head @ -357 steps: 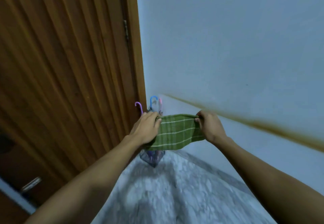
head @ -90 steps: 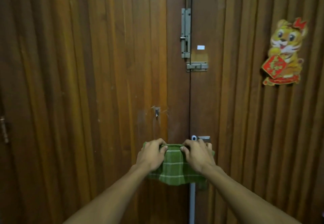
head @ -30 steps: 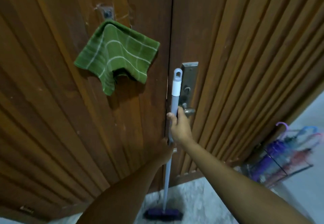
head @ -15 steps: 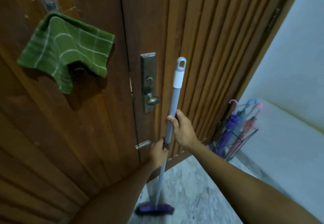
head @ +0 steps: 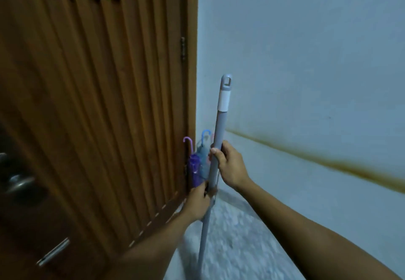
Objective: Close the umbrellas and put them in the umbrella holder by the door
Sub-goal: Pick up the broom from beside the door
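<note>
A grey broom handle (head: 215, 148) with a white collar stands almost upright in front of me. My right hand (head: 230, 165) grips it at mid-height and my left hand (head: 198, 203) grips it lower down. Behind the handle, in the corner between door and wall, closed umbrellas stand together: a purple umbrella (head: 194, 170) with a hooked handle and a blue umbrella (head: 203, 159). A pink one is mostly hidden by the handle. Their holder is hidden behind my hands.
The ribbed wooden door (head: 98, 104) fills the left side, with a round door knob (head: 18, 184) and a low latch (head: 53, 252). A pale blue wall (head: 306, 71) with a brown stain line is on the right. Marbled floor (head: 236, 247) lies below.
The view has swung right, away from the green cloth and door lock toward the corner. Both hands have carried the broom handle over in front of the umbrellas.
</note>
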